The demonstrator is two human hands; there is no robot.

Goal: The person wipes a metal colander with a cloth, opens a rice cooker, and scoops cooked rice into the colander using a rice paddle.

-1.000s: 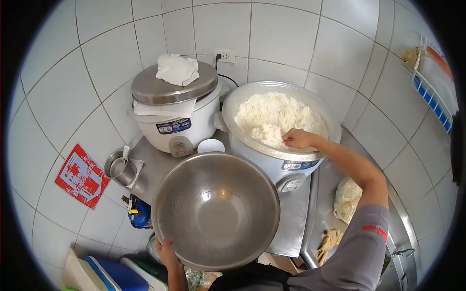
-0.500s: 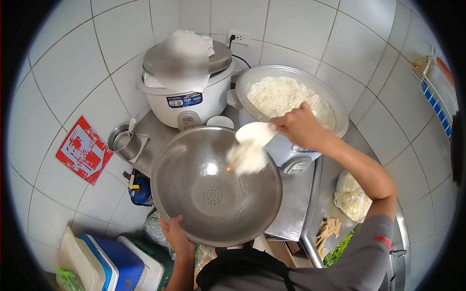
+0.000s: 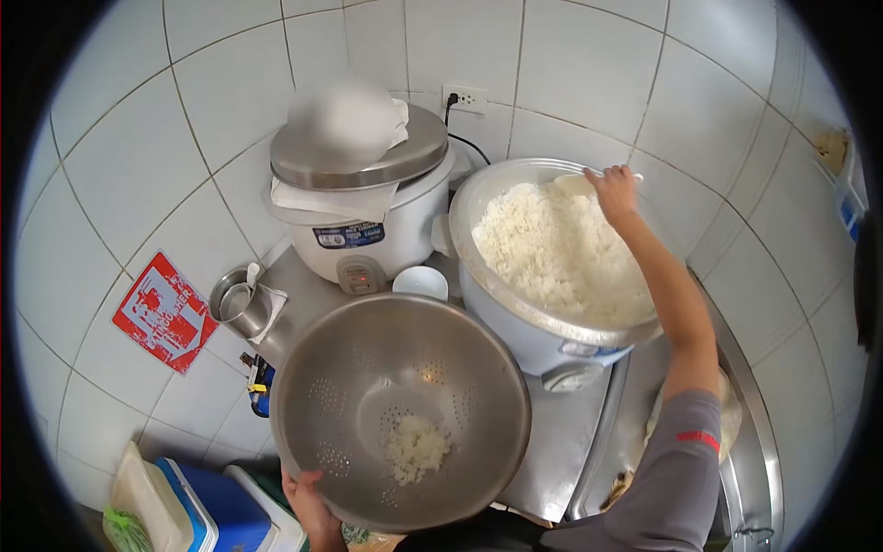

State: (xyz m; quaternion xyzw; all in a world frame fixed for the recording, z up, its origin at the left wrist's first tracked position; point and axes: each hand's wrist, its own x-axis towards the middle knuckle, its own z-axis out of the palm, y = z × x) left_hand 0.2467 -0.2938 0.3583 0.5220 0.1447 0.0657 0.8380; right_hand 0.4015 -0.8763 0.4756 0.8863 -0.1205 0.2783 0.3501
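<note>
Holding the near-left rim of a steel colander: the left hand, its grip closed on the edge, fingers on the outer side partly hidden. Item, the right hand, beyond the colander and to its right, its grip wrapped round the handle of a white scoop, the handle's end showing past the fist.

Colander: wide, round, pierced in clusters of small holes; one loose clump of white rice on its bottom, toward the near side.

Open rice cooker: large, pale-bodied, beyond and right of the colander; holding a heap of cooked rice, the scoop at its far edge.

Covered rice cooker: white, beyond the colander; steel lid, with a white cloth on top, mostly behind a blurred patch.

White bowl: small, just beyond the colander's far rim, between the two cookers.

Steel cup: left of and beyond the colander, a white-handled utensil in it, a folded cloth beside it.

Table: metal-topped, carrying both cookers, its bare part right of the colander.
</note>
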